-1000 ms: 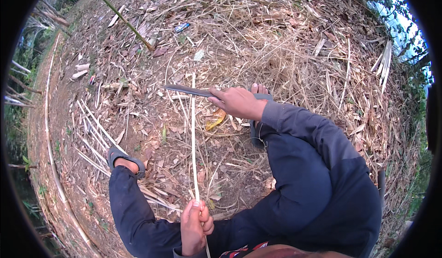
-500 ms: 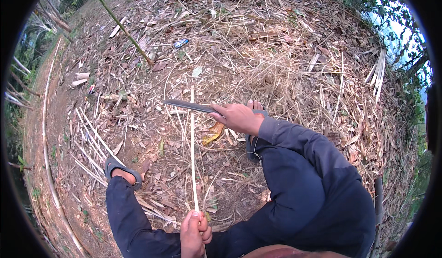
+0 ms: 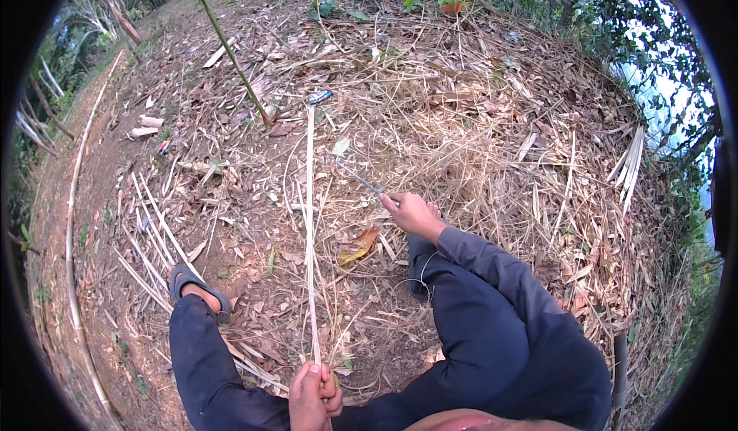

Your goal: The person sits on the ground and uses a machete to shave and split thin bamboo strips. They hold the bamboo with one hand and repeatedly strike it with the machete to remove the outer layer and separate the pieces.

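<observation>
My left hand [image 3: 314,397], low in the view, is closed round the near end of a long pale bamboo strip [image 3: 310,223]. The strip runs straight away from me over the littered ground, its far end close to a small blue wrapper [image 3: 320,96]. To the right of the strip, my right hand [image 3: 413,214] grips a knife [image 3: 360,176] with its thin dark blade pointing far left. A gap shows between the blade and the strip. The knife's handle is mostly hidden inside my fingers. Below the blade lies a yellow-brown leaf [image 3: 359,246].
Several split strips [image 3: 157,227] lie beside my left sandal [image 3: 198,289]. A green stalk [image 3: 231,50] stands at the far left, and a long pole [image 3: 73,277] lies along the left side. Another bundle of strips [image 3: 632,162] rests at the far right. Dry leaves cover the ground.
The knife has come off the strip and moved right, its blade now seen nearly edge-on. The strip looks longer and reaches farther out. My head view has tilted up a little.
</observation>
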Motion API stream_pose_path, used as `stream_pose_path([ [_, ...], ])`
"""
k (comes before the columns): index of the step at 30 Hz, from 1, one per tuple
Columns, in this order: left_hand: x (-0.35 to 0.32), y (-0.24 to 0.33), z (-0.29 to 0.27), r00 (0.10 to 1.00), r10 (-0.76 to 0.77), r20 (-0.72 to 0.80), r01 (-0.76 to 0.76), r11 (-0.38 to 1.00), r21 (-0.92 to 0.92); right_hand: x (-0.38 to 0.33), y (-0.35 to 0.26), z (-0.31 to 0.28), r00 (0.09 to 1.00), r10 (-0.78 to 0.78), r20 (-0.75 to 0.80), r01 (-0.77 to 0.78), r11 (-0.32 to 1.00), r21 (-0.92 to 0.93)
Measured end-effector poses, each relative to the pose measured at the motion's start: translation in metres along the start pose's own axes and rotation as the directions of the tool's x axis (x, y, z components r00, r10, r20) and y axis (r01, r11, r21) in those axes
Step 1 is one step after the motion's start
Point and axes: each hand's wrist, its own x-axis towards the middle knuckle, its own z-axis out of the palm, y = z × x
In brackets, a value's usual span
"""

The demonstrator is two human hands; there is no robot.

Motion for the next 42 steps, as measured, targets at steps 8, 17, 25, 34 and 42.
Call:
stream_pose_path([
  [8, 0.007, -0.010, -0.019, 0.992, 0.124, -0.008, -0.123, 0.990, 0.068, -0.006, 0.018, 0.022, 0.967, -0.131, 0.219, 0.148, 0.987, -0.064],
  [17, 0.007, -0.007, -0.030, 0.959, 0.275, -0.072, -0.270, 0.960, 0.067, 0.003, -0.102, -0.040, 0.918, -0.283, -0.279, 0.395, 0.728, 0.560],
  [25, -0.028, 0.040, -0.007, 0.974, 0.208, -0.092, -0.209, 0.978, 0.009, -0.120, -0.192, -0.043, 0.179, -0.984, -0.014, 0.972, 0.179, -0.154],
  [34, -0.001, -0.001, -0.035, 0.986, 0.166, 0.009, -0.166, 0.986, -0.025, -0.132, -0.169, -0.005, -0.046, -0.969, 0.244, 0.997, -0.061, -0.055],
  [42, -0.014, 0.011, -0.018, 0.980, 0.198, 0.005, -0.198, 0.979, -0.039, -0.102, -0.173, -0.012, 0.256, -0.958, 0.126, 0.954, 0.230, -0.190],
])
